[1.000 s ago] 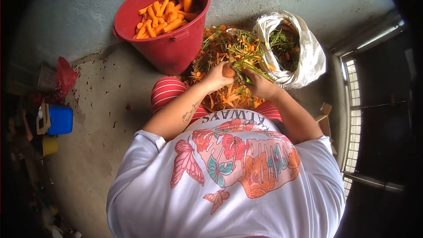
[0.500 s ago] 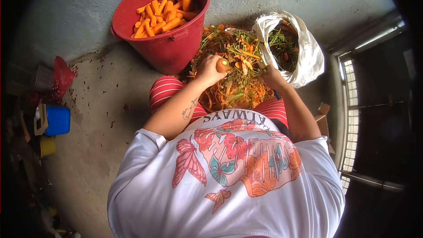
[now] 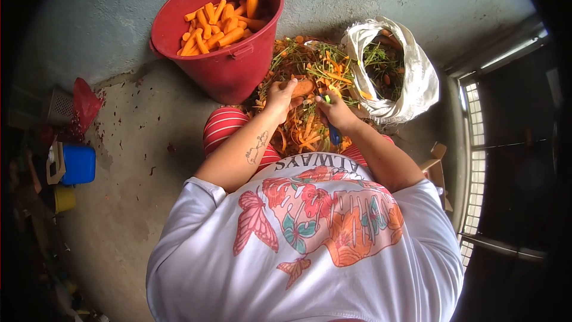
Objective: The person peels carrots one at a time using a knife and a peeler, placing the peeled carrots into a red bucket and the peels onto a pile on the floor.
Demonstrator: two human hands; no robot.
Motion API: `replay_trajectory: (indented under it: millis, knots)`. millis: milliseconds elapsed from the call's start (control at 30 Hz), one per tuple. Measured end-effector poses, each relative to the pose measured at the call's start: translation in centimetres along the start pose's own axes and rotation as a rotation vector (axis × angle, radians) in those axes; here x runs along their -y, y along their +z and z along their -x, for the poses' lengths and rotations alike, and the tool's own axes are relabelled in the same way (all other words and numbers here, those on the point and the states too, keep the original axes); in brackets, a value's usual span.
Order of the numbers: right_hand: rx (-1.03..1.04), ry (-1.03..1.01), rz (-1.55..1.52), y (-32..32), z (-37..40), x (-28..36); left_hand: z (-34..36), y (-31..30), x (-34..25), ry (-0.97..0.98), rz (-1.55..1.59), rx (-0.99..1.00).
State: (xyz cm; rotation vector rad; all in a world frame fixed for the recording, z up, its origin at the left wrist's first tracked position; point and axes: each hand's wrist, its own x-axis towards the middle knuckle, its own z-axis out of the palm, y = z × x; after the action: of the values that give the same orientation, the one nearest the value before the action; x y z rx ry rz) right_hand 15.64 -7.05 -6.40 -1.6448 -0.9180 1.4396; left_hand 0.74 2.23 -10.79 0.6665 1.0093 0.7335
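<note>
My left hand [image 3: 279, 98] is closed around an unpeeled carrot [image 3: 304, 87], held sideways with its end pointing right. Close to that end, my right hand [image 3: 337, 112] is closed on a blue-handled tool [image 3: 335, 135]. Its handle sticks out below the palm, and the working end is too small to make out. A small bright green bit [image 3: 327, 99] shows at the right fingertips. Under both hands spreads a pile of carrot peelings and green tops [image 3: 307, 138].
A red bucket [image 3: 238, 77] of peeled carrots [image 3: 218, 27] stands against the wall at upper left. To the right of the peelings is an open white sack [image 3: 420, 86] with unpeeled carrots and greens. A blue container [image 3: 78, 163] sits far left, a cardboard box [image 3: 436, 170] at right.
My right hand has come in from beside the sack toward the carrot, bringing the blue-handled tool. In my left hand the carrot has turned from end-on to sideways.
</note>
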Motion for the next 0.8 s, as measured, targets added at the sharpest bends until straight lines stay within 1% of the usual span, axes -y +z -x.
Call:
replay_trajectory:
  millis: [67,167,267,333,400,467,567,667,800]
  knots:
    - [-0.011,-0.003,-0.068,0.2,-0.1,-0.1,-0.2,0.0,0.2,0.045,0.018,0.0]
    - [-0.012,-0.014,-0.044,0.5,0.1,0.5,-0.4,0.0,0.3,0.094,-0.008,-0.009]
    - [0.037,-0.037,0.029,0.5,-0.5,0.3,-1.3,0.0,1.2,0.175,-0.036,0.009]
    - [-0.058,-0.353,0.172,-0.1,-3.8,-4.2,-1.3,0.1,1.1,0.19,-0.044,0.01]
    - [-0.109,-0.462,0.233,-0.1,-4.5,-4.9,-1.2,0.2,0.8,0.203,-0.055,-0.004]
    - [-0.099,-0.337,0.176,-0.4,-4.2,-4.6,-1.1,0.3,0.6,0.212,-0.063,-0.037]
    - [-0.035,-0.065,-0.041,0.5,-1.2,-0.4,-1.7,0.3,0.8,0.221,-0.053,-0.029]
    - [-0.081,-0.096,-0.094,0.7,-1.1,-0.4,-1.9,0.6,0.6,0.254,-0.092,-0.023]
    - [-0.054,-0.064,-0.084,0.6,-1.3,-0.3,-2.2,0.9,0.9,0.311,-0.078,-0.026]
